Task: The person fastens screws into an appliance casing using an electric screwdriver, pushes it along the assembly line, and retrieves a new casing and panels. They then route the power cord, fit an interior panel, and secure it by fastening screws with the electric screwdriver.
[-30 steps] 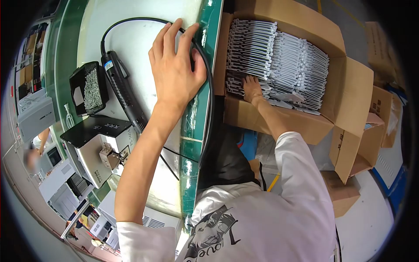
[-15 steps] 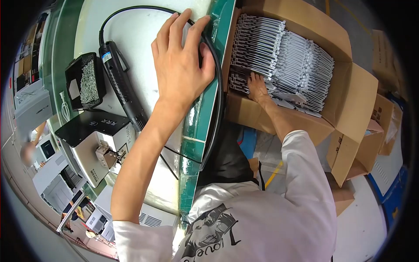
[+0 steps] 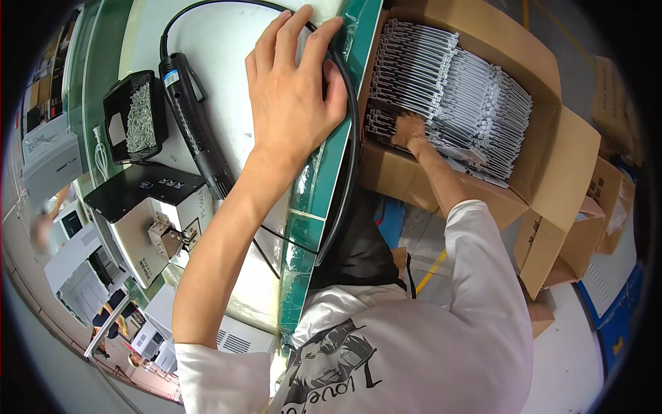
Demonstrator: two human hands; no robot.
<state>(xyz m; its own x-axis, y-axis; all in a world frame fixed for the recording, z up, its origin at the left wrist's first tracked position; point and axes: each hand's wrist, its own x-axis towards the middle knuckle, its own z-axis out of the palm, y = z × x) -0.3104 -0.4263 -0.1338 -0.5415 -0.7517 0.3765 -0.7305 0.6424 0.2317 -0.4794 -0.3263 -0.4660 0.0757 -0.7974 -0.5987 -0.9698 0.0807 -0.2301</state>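
My left hand (image 3: pixel 293 96) rests back up on the edge of the white tabletop (image 3: pixel 227 41), fingers spread, holding nothing. A black cable (image 3: pixel 354 131) runs under its fingers and down past the thumb. Inside an open cardboard box (image 3: pixel 476 193), my right hand (image 3: pixel 409 130) reaches in at the near left corner. Its fingers are curled down among the parts, and what they grip is hidden. Rows of thin white and grey parts (image 3: pixel 462 90) are stacked closely beside and beyond it. A black electric screwdriver (image 3: pixel 196 131) lies on the tabletop left of my left hand.
A black tray of screws (image 3: pixel 141 124) stands at the left, above a silver and black machine (image 3: pixel 141 228). A green strip (image 3: pixel 303 228) borders the table. More cardboard boxes (image 3: pixel 576 241) stand at the right. Another person (image 3: pixel 110 314) shows in the far left background.
The view has shifted slightly, so the box and both hands sit a little further right. The fingers of my right hand have curled in more. My left hand stays on the table edge.
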